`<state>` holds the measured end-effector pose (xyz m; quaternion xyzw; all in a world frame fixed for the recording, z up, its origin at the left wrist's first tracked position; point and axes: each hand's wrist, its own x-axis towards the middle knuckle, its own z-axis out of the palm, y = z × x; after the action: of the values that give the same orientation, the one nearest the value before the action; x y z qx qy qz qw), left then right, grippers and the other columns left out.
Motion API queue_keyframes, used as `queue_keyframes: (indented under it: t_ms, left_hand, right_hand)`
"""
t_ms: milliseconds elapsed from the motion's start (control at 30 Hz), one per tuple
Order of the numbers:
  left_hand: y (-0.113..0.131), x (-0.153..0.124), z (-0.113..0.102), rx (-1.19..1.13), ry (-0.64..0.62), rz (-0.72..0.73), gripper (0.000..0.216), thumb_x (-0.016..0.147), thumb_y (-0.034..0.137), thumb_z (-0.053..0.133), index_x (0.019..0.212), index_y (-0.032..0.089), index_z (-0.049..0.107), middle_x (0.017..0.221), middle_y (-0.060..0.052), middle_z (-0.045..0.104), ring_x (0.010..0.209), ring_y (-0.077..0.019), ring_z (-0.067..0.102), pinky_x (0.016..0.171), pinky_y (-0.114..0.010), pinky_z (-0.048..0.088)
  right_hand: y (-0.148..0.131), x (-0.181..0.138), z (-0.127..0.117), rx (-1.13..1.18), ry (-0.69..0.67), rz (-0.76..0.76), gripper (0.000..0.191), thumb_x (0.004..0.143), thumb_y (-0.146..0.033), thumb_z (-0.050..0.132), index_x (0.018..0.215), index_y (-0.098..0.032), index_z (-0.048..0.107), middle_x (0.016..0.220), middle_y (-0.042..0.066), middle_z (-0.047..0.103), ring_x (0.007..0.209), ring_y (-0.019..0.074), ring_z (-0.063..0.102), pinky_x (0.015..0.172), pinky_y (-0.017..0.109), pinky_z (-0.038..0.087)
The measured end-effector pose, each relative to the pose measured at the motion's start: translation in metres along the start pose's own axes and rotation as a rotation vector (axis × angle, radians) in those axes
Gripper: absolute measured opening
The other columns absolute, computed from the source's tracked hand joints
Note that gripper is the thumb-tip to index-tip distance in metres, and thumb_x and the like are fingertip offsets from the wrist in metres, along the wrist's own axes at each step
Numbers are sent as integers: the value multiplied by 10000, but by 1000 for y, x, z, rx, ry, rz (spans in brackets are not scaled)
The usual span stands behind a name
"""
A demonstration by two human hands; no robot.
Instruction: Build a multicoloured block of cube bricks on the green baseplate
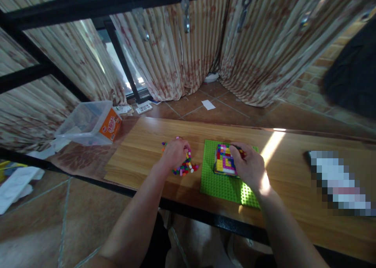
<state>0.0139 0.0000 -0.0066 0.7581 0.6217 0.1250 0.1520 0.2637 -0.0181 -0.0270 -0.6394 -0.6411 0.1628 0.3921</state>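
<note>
While left hand (174,153) curls over bricks (184,169), right hand (250,164) arches; fingers (235,156) at block (225,164)

No wording can be read for certain. Well to the left of the left fingers (185,144), an orange label (110,125) on the clear bin (85,138) bears white characters, too small to make out. Farther off than those fingers and to their left, a white card (143,109) carries dark, illegible print.
</note>
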Motion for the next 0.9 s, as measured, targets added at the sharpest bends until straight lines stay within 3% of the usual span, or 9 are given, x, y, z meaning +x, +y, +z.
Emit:
queue_keyframes:
  t_ms: [200, 400, 500, 600, 900]
  left_hand:
    - [2, 1, -1, -123, 87, -18, 179, 887, 119, 546, 907, 164, 718, 902, -56, 735, 874, -187, 654, 860, -312, 505]
    - [23, -1, 5, -606, 140, 57, 143, 896, 150, 567, 925, 155, 707, 876, -37, 734, 810, -150, 650, 761, -264, 499]
    - [39, -2, 16, -942, 90, 94, 99, 876, 166, 604, 909, 144, 694, 796, -17, 699, 740, -123, 629, 717, -242, 491]
    - [53, -3, 24, -1197, 24, 60, 95, 868, 215, 638, 870, 136, 690, 737, -3, 665, 656, -98, 599, 669, -231, 478]
    - [68, -8, 29, -1495, -75, -6, 336, 734, 439, 806, 803, 127, 702, 718, -6, 667, 606, -83, 589, 651, -233, 500]
  right_hand:
    - [1, 1, 0, 12, -3, 3, 401, 898, -519, 511, 991, -201, 738, 1011, 105, 753, 974, 273, 678, 911, 449, 505]
    - [-8, -2, -7, 110, 173, -144, 298, 921, -445, 554, 980, -214, 732, 996, 93, 733, 977, 248, 682, 913, 440, 529]
    - [-13, -5, -11, 230, 211, -244, 195, 908, -361, 617, 988, -230, 737, 1027, 73, 722, 980, 224, 683, 897, 414, 547]
    - [-16, -10, -12, 236, 149, -315, 155, 891, -326, 655, 989, -249, 746, 1033, 58, 720, 968, 219, 684, 887, 414, 555]
    - [-24, -18, -5, 67, 114, -468, 147, 876, -373, 702, 976, -280, 758, 994, 54, 732, 918, 229, 684, 863, 458, 534]
